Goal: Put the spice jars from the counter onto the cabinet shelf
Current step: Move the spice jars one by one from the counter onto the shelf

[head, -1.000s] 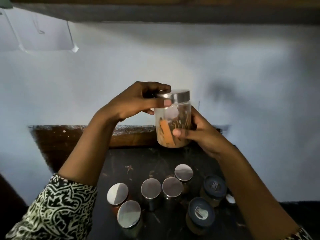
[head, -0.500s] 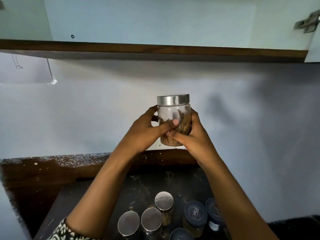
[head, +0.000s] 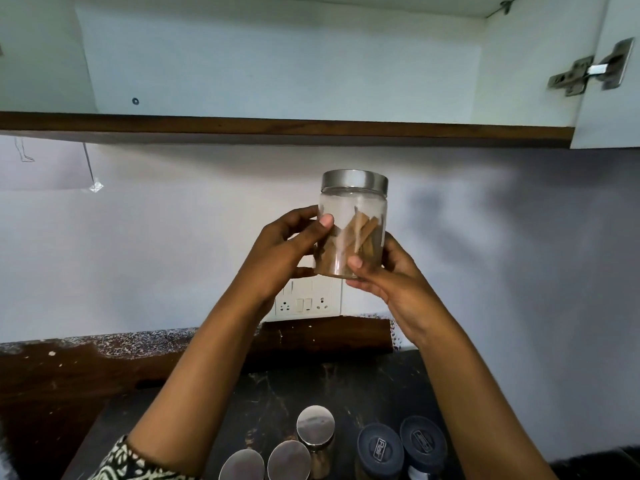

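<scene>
A clear glass jar of cinnamon sticks point(head: 356, 216) with a silver lid is held upright in mid air, below the cabinet. My left hand point(head: 284, 247) grips its left side with the thumb across the glass. My right hand point(head: 391, 282) cups its bottom right. The open cabinet's shelf point(head: 277, 128), with a dark wood front edge, runs across above the jar; its pale interior shows nothing on it. More jars stand on the dark counter point(head: 277, 393) below: silver-lidded ones point(head: 315, 424) and two dark-lidded ones point(head: 381, 448).
The open cabinet door with a metal hinge point(head: 588, 69) is at the upper right. A white switch-and-socket plate point(head: 304, 303) sits on the wall behind my wrists. A brown wooden ledge point(head: 104, 362) runs along the counter's back.
The jar has risen toward the cabinet. My left hand left the lid and now grips the glass side. The view has tilted up, showing the cabinet interior.
</scene>
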`<state>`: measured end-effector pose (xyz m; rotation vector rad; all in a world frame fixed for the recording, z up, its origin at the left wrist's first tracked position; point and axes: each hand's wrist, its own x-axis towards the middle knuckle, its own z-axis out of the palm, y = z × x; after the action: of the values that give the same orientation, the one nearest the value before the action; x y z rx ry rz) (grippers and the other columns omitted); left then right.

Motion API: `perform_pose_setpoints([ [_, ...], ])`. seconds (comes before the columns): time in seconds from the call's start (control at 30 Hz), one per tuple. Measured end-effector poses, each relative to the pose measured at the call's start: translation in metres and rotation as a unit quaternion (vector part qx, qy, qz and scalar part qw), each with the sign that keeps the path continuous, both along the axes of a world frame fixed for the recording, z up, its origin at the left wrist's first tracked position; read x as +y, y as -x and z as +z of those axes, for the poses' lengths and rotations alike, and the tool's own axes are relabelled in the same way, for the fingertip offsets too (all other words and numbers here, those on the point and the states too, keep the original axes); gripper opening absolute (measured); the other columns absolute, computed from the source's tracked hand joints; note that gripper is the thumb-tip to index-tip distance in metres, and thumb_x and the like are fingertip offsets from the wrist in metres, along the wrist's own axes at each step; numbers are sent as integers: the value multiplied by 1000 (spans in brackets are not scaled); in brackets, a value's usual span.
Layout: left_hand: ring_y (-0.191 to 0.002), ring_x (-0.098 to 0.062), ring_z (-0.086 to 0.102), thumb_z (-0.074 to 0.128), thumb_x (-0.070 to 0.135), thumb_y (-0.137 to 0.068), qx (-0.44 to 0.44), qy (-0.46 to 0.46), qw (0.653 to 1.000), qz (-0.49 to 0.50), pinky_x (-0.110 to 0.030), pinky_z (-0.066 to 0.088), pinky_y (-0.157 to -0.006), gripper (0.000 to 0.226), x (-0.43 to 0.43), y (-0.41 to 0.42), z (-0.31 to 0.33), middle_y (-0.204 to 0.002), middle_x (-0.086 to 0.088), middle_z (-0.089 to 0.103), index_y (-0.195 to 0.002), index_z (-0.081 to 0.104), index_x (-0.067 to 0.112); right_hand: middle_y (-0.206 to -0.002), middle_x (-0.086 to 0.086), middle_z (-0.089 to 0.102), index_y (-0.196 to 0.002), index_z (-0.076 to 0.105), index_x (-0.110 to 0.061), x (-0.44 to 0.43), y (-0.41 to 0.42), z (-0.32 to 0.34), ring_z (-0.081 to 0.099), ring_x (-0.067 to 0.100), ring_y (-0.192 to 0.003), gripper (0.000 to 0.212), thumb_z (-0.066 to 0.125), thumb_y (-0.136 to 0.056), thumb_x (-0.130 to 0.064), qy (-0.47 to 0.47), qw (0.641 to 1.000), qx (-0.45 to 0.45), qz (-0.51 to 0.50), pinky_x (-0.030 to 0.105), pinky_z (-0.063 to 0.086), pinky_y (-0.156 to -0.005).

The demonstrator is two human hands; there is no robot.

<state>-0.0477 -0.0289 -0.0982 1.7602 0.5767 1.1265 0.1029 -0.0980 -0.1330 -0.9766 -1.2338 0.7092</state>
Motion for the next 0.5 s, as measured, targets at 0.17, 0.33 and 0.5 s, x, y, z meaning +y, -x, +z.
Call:
perform_pose_setpoints([
  [0.17,-93,-9,67,69,55,-71,60,-77,994,54,-36,58,-81,72,-5,-11,2,-123,7,60,-132,50,22,-121,-14,55,-132,36,-36,-1,7,0,57,1,-104,76,78,-68,-35,-31,986,-106,-125,8,46,-72],
  [0.33,-93,-8,66,71,31,-79,-10,-21,1000,8,-19,56,-61,54,-5,-11,6,-121,1,62,-128,54,15,-119,-21,54,-129,39,-40,-9,-6,5,55,0,-107,69,68,-66,-44,-5,995,-76,-63,18,49,-88],
  [0.5,-98,-11,66,73,34,-73,-42,-6,999,-33,-20,55,-62,56,3,-10,3,-116,0,65,-124,59,17,-116,-9,67,-126,50,-35,-13,-26,7,63,15,-112,63,74,-69,-36,6,998,23,66,36,52,-95],
])
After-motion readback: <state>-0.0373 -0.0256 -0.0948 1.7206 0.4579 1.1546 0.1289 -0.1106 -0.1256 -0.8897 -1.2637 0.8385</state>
